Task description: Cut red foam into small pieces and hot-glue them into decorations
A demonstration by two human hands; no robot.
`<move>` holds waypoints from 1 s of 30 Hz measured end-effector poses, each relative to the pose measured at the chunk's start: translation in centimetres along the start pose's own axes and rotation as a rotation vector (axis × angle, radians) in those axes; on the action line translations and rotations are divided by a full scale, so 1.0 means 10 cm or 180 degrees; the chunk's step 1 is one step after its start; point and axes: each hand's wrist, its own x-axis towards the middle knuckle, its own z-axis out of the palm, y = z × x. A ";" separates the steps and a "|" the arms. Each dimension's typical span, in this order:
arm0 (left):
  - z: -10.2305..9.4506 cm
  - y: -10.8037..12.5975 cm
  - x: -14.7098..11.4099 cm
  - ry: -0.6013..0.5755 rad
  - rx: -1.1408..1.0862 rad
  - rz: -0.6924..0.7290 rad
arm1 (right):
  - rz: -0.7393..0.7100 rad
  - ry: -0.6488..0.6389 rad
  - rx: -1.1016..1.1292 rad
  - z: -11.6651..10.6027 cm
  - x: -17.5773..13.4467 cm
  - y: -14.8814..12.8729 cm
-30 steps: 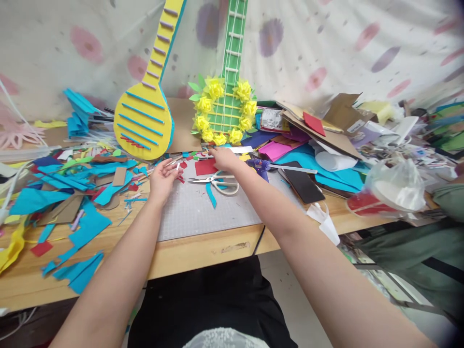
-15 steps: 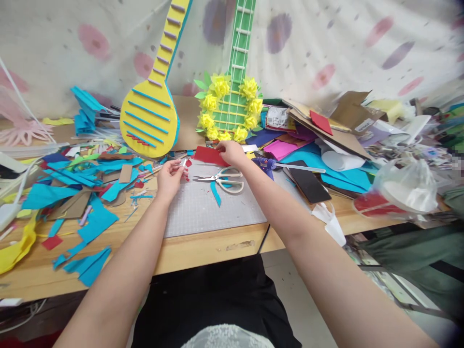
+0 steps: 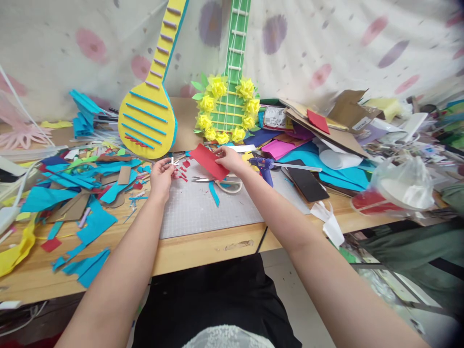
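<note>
My right hand (image 3: 229,160) is closed on the edge of a red sheet of paper (image 3: 209,163), which is tilted up over the scissors. Pinched in the fingers of my left hand (image 3: 162,176) is a small white stick (image 3: 172,161). Small red scraps (image 3: 186,164) lie just beside the left fingertips. Below the red paper, a pair of scissors (image 3: 229,185) with pale handles rests on the grey cutting mat (image 3: 195,215), partly covered by the paper. A blue strip (image 3: 213,193) lies by the scissors.
A yellow paper instrument (image 3: 147,123) and a green one with yellow flowers (image 3: 227,113) lean at the back. A glue gun (image 3: 266,165), a phone (image 3: 308,180) and a red-and-white bucket (image 3: 380,198) stand to the right. Blue scraps (image 3: 96,222) litter the left.
My right hand has lifted the red paper off the mat and brought it a little nearer, over the scissors. My left hand has shifted slightly left, still with the white stick.
</note>
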 end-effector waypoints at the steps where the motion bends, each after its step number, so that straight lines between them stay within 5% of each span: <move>1: 0.00 0.00 0.00 -0.0032 0.0043 -0.0009 | 0.0001 0.0079 -0.0370 0.01 -0.03 -0.01; 6: 0.00 -0.02 -0.01 0.0053 0.0273 0.0029 | -0.0538 0.0716 -0.1768 0.16 -0.06 -0.16; 9: 0.00 -0.02 -0.02 0.0087 0.0282 0.0109 | -0.0865 0.0502 -0.1662 0.39 0.06 -0.28; 17: -0.02 -0.02 -0.01 -0.0155 0.0285 0.0047 | -0.0626 0.0354 -0.1482 0.89 0.31 -0.43; 21: -0.04 0.01 -0.03 -0.0371 0.0142 -0.0198 | -0.0600 0.0250 -0.0728 0.84 0.29 -0.38; 26: -0.03 0.08 -0.11 -0.1184 -0.0153 -0.1010 | -0.0625 -0.0138 0.0759 0.68 0.11 -0.21; 30: 0.02 0.06 -0.18 -0.1539 -0.0040 -0.1148 | -0.0682 -0.0148 0.1182 0.56 -0.11 -0.12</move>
